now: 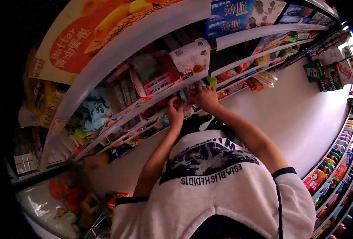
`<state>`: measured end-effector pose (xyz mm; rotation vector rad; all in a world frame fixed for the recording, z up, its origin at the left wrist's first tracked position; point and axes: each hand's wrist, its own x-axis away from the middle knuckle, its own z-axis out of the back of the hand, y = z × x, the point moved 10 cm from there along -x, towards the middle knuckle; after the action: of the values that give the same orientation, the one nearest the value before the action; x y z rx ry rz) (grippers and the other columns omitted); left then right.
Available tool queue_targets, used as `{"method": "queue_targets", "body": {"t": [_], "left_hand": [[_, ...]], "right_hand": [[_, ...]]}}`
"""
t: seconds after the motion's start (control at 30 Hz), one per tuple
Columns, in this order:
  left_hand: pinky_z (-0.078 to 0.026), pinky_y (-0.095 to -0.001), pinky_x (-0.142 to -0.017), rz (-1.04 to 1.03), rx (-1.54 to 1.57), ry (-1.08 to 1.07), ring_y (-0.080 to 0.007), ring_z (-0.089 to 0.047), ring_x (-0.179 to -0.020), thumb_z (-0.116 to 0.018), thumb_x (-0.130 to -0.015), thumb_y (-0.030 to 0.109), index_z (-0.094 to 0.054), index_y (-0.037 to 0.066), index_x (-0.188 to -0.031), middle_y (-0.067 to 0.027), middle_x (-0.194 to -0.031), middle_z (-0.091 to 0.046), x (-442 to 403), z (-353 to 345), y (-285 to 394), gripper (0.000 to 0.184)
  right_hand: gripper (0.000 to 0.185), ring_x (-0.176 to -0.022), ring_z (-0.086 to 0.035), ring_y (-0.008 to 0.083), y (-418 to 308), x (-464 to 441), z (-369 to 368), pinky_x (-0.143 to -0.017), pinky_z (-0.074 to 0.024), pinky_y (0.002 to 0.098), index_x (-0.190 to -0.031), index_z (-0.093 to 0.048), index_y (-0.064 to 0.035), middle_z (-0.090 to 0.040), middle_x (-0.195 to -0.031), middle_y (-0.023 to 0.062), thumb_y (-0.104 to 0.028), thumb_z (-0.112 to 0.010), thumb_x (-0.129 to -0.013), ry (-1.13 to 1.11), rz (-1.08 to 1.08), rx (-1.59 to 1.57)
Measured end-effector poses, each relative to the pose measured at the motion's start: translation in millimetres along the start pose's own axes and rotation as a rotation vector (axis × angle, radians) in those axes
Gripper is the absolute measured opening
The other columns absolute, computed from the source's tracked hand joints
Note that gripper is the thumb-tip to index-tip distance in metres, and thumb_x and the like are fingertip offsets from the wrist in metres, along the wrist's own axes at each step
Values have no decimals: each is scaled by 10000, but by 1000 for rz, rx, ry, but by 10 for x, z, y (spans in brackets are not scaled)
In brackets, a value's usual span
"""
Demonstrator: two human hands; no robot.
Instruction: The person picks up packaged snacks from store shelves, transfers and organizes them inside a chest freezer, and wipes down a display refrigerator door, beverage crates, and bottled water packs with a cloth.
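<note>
My left hand [175, 109] reaches into a lower shelf with its fingers curled together among small packets. What they hold, if anything, is too dark and small to make out. Just to its right, my right hand [205, 96] lies over dark small packets [190, 92] on the same shelf, its fingers stretched out and apart. A bright green item [211, 81] sits right beside those fingers. Above both hands, a white carton [191, 58] with a food picture stands on the shelf, next to a red open display box [160, 81] of packets.
A curved shelf edge [144, 38] runs above the hands, with a large Butter carton [79, 44] on top. Blue packets [97, 109] fill the left part. Green beer cartons [323, 75] stand on the floor at right, near another stocked shelf [335, 159]. Orange items [61, 189] lie lower left.
</note>
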<state>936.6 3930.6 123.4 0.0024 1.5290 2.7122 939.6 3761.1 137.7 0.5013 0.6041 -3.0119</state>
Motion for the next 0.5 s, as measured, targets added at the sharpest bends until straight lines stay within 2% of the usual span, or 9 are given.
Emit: {"method": "queue_targets", "body": {"t": [0.07, 0.17, 0.27, 0.3, 0.33, 0.4, 0.43, 0.47, 0.5], "left_hand": [[-466, -337, -686, 81, -68, 26, -206, -583, -821, -623, -821, 109, -497, 90, -1154, -84, -926, -598, -7, 73, -282, 357], [-456, -346, -734, 206, 230, 121, -195, -578, -807, -619, -834, 168, -510, 41, -1080, -77, -887, -605, -41, -33, -1007, 298], [-452, -337, -745, 482, 642, 83, -205, -577, -834, -622, -842, 191, -516, 26, -1076, -67, -925, -604, 22, -187, -964, 306], [-454, -319, -688, 480, 618, 93, -187, -572, -801, -633, -835, 187, -528, 41, -1071, -62, -912, -600, -41, -207, -1025, 297], [-456, -301, -631, 479, 595, 103, -169, -567, -769, -644, -828, 182, -539, 56, -1066, -57, -898, -596, -115, -209, -1069, 289], [-452, -286, -602, 555, 635, 107, -147, -559, -740, -653, -823, 183, -563, 66, -1026, -47, -881, -597, -71, -270, -1152, 251], [-447, -289, -630, 631, 697, 102, -143, -555, -743, -651, -824, 187, -576, 60, -991, -43, -877, -601, -10, -242, -982, 223], [-441, -291, -657, 705, 758, 96, -139, -552, -746, -650, -825, 192, -589, 55, -956, -39, -874, -606, 51, -252, -880, 199], [-436, -288, -625, 720, 761, 12, -121, -537, -712, -665, -807, 179, -602, 69, -925, -32, -849, -610, 27, -280, -895, 173]], "right_hand": [[498, -887, -586, 329, 43, 0, -123, -766, -419, 470, -1138, -559, -73, -624, -935, 164, -397, -603, -762, -67, -33, 47], [448, -868, -598, 330, 151, 64, -92, -765, -424, 478, -1132, -571, -104, -628, -950, 152, -367, -610, -771, -67, -33, 4], [326, -828, -608, 302, 238, 158, -1, -742, -444, 441, -1032, -594, -107, -628, -896, 130, -307, -627, -777, -204, -152, -376], [201, -789, -620, 251, 154, 191, 200, -716, -464, 369, -922, -581, -57, -622, -826, 108, -212, -631, -805, -324, -221, -569], [171, -791, -623, 241, 182, 301, 162, -715, -470, 351, -898, -573, -47, -615, -808, 100, -186, -626, -814, -363, -268, -752], [123, -795, -629, 219, 258, 509, 119, -713, -483, 315, -849, -557, -28, -599, -772, 85, -133, -617, -832, -435, -357, -1116], [122, -834, -635, 244, 172, 597, 259, -745, -504, 322, -863, -515, 0, -585, -815, 99, -87, -598, -844, -484, -426, -1393], [145, -846, -634, 252, 203, 678, 300, -755, -507, 327, -900, -504, 10, -581, -840, 113, -81, -599, -840, -475, -506, -1465], [175, -857, -633, 259, 228, 771, 311, -765, -510, 333, -938, -492, 19, -577, -865, 126, -75, -600, -835, -465, -590, -1539]]}}
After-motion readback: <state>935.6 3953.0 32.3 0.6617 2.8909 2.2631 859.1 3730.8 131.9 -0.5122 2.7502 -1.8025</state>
